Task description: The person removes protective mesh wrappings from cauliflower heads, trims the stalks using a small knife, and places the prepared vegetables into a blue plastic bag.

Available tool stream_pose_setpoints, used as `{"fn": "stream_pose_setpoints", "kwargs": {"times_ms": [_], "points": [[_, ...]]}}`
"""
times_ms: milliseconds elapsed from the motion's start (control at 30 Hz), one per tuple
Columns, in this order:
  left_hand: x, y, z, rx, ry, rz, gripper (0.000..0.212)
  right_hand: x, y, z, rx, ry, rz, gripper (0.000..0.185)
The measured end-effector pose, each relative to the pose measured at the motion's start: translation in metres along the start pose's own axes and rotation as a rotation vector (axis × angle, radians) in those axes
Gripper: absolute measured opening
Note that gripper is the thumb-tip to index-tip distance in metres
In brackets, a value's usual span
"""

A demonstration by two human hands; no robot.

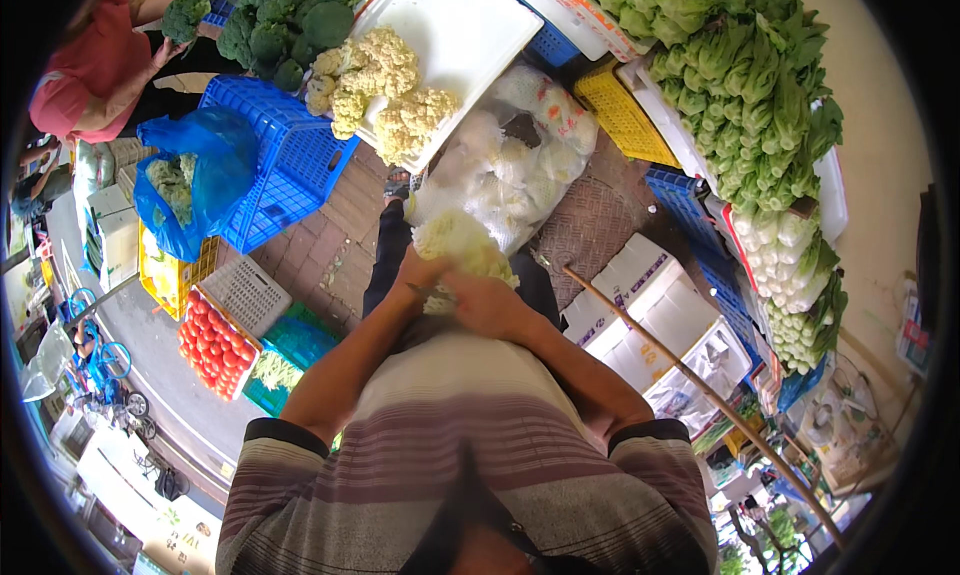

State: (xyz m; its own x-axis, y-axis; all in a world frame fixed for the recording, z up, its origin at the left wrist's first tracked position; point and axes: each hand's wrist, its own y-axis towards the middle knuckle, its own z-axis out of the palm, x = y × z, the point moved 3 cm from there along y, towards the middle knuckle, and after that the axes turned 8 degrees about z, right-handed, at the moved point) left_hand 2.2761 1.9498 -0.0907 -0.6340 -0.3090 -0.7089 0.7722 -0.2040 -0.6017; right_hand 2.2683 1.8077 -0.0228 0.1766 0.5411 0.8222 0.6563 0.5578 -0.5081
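Observation:
A pale cauliflower head (466, 246) is held in front of my body, above my knees. My left hand (424, 271) grips it on the left, near its stem, with a small dark piece showing by the wrist, possibly a blade; I cannot tell. My right hand (484, 303) is closed around its lower right part, slightly blurred. Just beyond the head lies a large clear plastic bag (517, 177) filled with cauliflowers in white foam nets. Several loose cauliflower heads (397, 87) rest on the lower left part of a white foam tray (469, 23) ahead.
Blue crates (281, 155) stand at left, beside a blue bag (225, 162) of cauliflower. A person in a pink shirt (101, 72) holds broccoli (186, 16). Tomatoes (214, 344) lie at lower left. Leafy greens (742, 87), foam boxes (637, 290) and a long pole (697, 387) are at right.

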Motion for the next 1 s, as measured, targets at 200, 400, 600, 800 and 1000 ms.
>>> {"fn": "stream_pose_setpoints", "kwargs": {"times_ms": [200, 400, 600, 800, 1000], "points": [[0.019, -0.007, -0.002, 0.032, -0.052, -0.134, 0.049, -0.068, -0.035, -0.025, -0.257, -0.086, 0.374, 0.039], [0.023, -0.006, 0.004, 0.017, -0.078, -0.129, 0.047, -0.125, -0.035, -0.005, -0.307, -0.494, 0.298, 0.035], [0.043, -0.003, -0.006, 0.057, -0.155, -0.17, 0.05, -0.123, -0.03, 0.004, -0.269, -0.519, 0.307, 0.02], [0.064, 0.0, -0.001, 0.117, -0.216, -0.217, 0.054, -0.145, -0.034, 0.01, -0.261, -0.577, 0.368, 0.022], [0.064, -0.006, 0.004, 0.08, -0.225, -0.182, 0.055, -0.189, -0.053, -0.014, -0.164, -0.455, 0.7, 0.023]]}}
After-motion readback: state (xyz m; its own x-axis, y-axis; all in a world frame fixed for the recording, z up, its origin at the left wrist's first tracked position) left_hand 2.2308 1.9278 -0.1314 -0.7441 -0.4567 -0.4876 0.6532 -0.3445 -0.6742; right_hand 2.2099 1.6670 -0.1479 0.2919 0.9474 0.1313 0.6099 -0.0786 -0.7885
